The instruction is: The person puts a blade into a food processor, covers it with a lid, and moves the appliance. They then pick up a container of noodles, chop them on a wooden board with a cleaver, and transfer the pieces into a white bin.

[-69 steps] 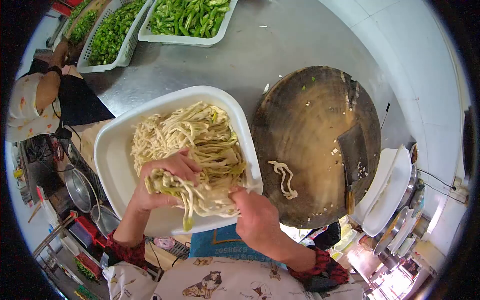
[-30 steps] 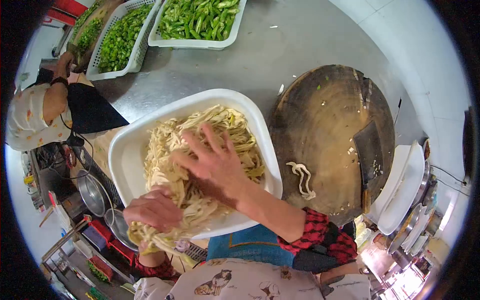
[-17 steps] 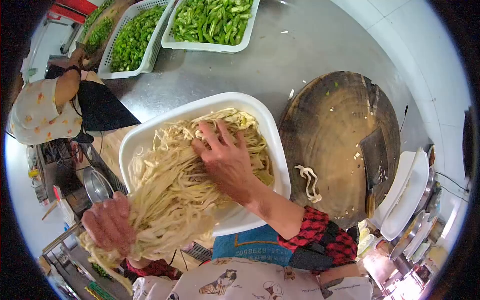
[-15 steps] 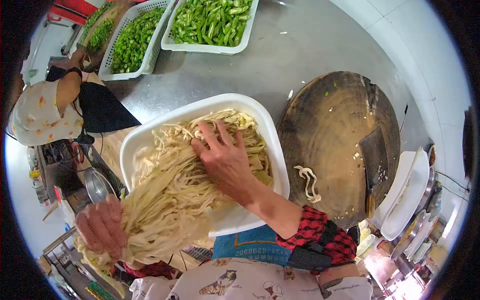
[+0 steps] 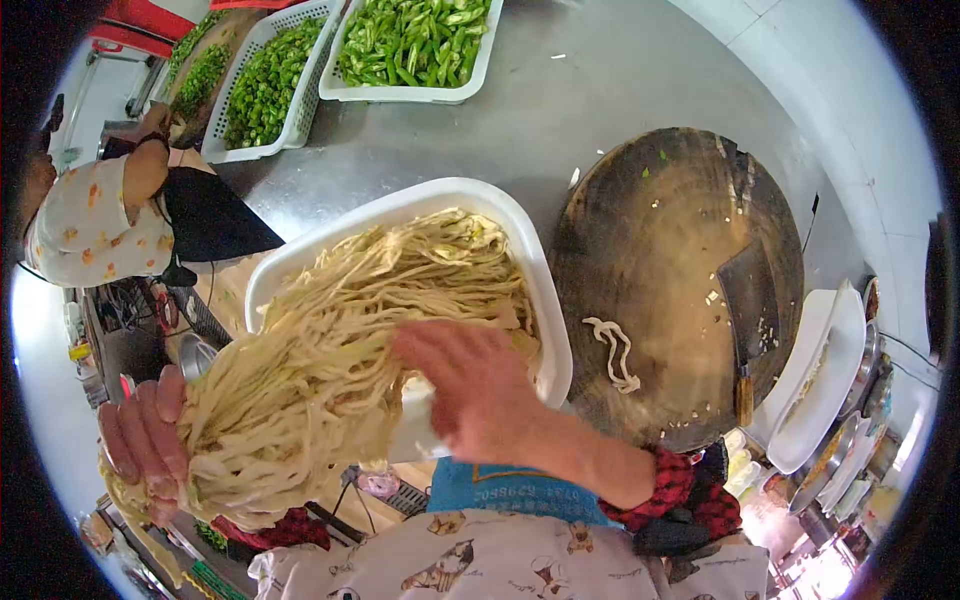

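Bright, even light from above, maybe some daylight mixed in. Soft sheen on the steel counter (image 5: pixel 560 110), hardly any hard shadows. Heavy fisheye bending, black corners. The right hand (image 5: pixel 480 395) is motion-smeared, and the lower right corner blows out white.

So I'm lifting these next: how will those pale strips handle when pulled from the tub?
Probably floppy: the strips sag between the left hand and the tub. Likely clingy, trailing as one tangled mass. Ends dangle, so some may drop.
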### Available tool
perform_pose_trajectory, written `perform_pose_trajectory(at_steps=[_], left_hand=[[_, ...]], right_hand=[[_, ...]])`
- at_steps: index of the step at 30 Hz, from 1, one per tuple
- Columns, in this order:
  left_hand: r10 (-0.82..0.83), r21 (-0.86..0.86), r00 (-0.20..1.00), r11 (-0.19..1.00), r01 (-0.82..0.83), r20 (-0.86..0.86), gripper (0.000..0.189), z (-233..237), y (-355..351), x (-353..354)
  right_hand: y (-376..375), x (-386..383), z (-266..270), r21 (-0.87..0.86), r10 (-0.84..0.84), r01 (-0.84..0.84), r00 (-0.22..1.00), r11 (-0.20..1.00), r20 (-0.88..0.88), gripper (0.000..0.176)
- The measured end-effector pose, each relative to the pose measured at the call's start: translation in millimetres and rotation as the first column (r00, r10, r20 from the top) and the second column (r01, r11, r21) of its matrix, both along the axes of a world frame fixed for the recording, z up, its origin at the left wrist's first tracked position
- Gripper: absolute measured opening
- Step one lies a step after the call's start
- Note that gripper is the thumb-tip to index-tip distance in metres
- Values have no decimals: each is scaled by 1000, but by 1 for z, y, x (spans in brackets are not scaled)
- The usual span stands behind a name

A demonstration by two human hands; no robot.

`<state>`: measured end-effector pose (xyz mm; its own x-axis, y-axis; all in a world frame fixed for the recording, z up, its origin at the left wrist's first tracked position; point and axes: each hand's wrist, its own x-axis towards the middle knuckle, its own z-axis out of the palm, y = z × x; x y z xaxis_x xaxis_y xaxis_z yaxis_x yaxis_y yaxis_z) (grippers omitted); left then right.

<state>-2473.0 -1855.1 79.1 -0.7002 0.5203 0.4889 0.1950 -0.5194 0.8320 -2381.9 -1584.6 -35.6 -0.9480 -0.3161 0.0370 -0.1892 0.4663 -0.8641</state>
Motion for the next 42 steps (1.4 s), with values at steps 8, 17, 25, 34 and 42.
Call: perform_pose_trajectory(at_steps=[8, 17, 25, 34, 42], left_hand=[[-3, -60, 1000, 998, 4, 13, 41, -8, 12, 4], [419, -163, 878, 906, -389, 230, 25, -25, 123, 40], [178, -240, 892, 967, -81, 416, 20, -49, 45, 38], [-158, 48, 941, 987, 151, 299, 17, -66, 20, 30], [266, 16, 963, 964, -267, 37, 29, 13, -55, 51]], right_hand=[[-19, 1, -15, 67, -83, 85, 996, 994, -36, 50], [-10, -32, 75, -153, -34, -6, 967, 988, -254, 20], [-17, -57, 91, 54, 4, 38, 783, 998, -623, 21], [-34, -43, -25, 130, 130, -87, 921, 988, -368, 55], [-56, -44, -74, 408, 139, 9, 933, 913, -332, 54]])
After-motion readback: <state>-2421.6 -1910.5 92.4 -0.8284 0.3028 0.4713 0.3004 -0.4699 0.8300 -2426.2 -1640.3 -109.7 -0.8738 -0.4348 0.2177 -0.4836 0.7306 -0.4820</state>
